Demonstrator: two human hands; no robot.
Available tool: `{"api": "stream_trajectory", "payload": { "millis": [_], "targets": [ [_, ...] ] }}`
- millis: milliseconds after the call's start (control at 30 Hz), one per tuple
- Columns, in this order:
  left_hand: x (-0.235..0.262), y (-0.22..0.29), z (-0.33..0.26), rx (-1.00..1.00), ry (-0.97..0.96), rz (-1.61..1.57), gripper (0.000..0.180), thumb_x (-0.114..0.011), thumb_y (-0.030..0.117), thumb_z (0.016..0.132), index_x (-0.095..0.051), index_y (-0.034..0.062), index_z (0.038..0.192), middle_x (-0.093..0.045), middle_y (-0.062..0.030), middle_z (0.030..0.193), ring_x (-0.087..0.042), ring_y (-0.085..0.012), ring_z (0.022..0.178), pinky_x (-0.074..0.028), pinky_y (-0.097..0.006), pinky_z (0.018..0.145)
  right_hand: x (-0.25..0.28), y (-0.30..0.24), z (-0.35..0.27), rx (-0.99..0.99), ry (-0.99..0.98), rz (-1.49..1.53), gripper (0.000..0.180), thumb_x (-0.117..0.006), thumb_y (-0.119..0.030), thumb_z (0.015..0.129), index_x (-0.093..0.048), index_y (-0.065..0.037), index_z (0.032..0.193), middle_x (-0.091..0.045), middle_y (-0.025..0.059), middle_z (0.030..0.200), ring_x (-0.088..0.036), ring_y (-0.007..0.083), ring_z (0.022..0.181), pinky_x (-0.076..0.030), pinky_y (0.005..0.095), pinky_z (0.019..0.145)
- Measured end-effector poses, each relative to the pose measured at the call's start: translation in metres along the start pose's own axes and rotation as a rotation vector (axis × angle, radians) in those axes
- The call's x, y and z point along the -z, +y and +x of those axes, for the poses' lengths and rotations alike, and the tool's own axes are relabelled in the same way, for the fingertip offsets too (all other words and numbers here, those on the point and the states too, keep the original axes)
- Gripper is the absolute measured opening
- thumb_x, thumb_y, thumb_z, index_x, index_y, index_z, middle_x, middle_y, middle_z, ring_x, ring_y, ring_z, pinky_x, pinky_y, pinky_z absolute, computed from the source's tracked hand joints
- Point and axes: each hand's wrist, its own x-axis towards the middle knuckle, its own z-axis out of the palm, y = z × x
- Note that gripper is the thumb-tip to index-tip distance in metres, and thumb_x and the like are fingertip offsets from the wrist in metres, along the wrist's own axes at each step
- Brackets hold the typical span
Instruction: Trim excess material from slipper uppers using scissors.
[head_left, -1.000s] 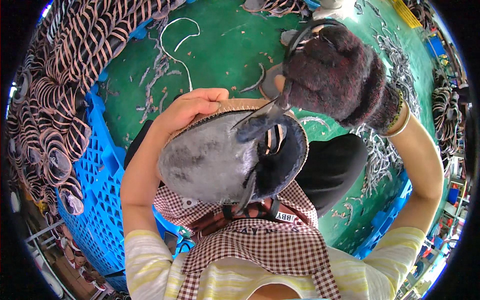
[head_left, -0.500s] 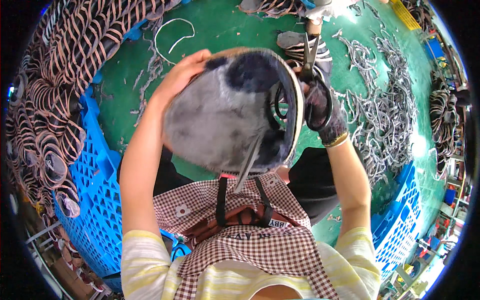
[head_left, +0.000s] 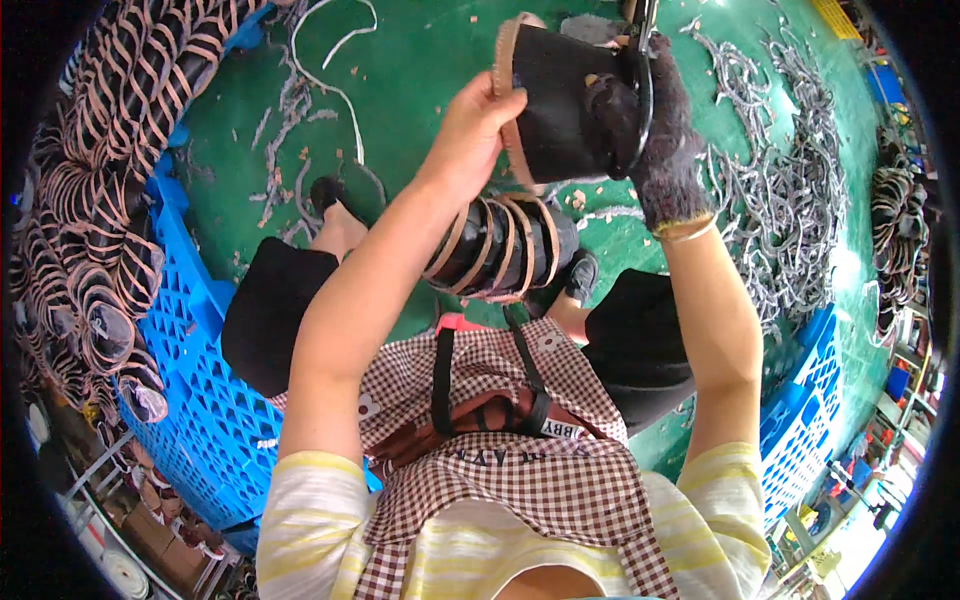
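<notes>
My bare left hand [head_left: 478, 125] is closed on the pale stitched rim of a black boot upper [head_left: 560, 100], with the thumb lying over its edge. The upper is held out in front of me, tilted on its side, its black outside facing me. On its other end is my right hand [head_left: 665, 135], in a dark glove. That hand grips scissors [head_left: 647, 95], whose black handle loop shows against the upper; the blades point away, partly cut off by the upper picture edge. Below the held upper, a nested stack of similar black uppers [head_left: 500, 248] lies between my legs.
Many nested uppers with tan rims [head_left: 110, 190] are piled at the left by a blue plastic pallet [head_left: 215, 370]. Grey fuzzy trimmings [head_left: 775, 190] are heaped on the green floor [head_left: 420, 40] at the right. Another blue pallet [head_left: 800, 410] stands at the lower right.
The upper has moved up and away from me and turned from its grey furry lining to its black outside. A loose grey strip no longer hangs from it. The stack below is now uncovered.
</notes>
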Motion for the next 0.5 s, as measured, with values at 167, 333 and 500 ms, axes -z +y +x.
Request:
{"api": "stream_trajectory", "payload": {
  "millis": [167,333,500],
  "targets": [
    [0.078,-0.030,-0.025,-0.111,0.198,1.125,0.018,-0.054,0.010,0.079,-0.052,0.0025,0.096,-0.059,-0.0169,0.076,-0.057,-0.0318,0.071,-0.043,-0.039,0.063,0.032,0.037,-0.023,-0.545,-0.053,0.638,0.048,-0.058,-0.017,0.083,-0.037,-0.002,0.124,-0.059,0.0090,0.092,-0.058,0.0155,0.079,-0.048,0.0251,0.066],
    [0.168,-0.125,-0.076,0.112,0.253,1.352,0.017,-0.054,0.012,0.079,-0.054,0.0027,0.094,-0.059,-0.0208,0.083,-0.056,-0.0382,0.080,-0.043,-0.044,0.067,0.064,0.029,-0.036,-0.679,0.132,0.690,0.042,-0.054,-0.016,0.084,-0.039,0.001,0.120,-0.056,0.0079,0.084,-0.052,0.0124,0.070,-0.042,0.0230,0.061],
    [0.171,-0.170,-0.076,0.505,0.167,1.275,0.021,-0.054,0.015,0.080,-0.055,0.0037,0.097,-0.059,-0.0171,0.089,-0.055,-0.0346,0.087,-0.043,-0.040,0.077,0.081,0.021,-0.040,-0.352,0.221,0.120,0.043,-0.062,-0.016,0.078,-0.046,0.003,0.113,-0.055,0.0057,0.079,-0.054,0.0123,0.069,-0.045,0.0234,0.062]
  ]
}}
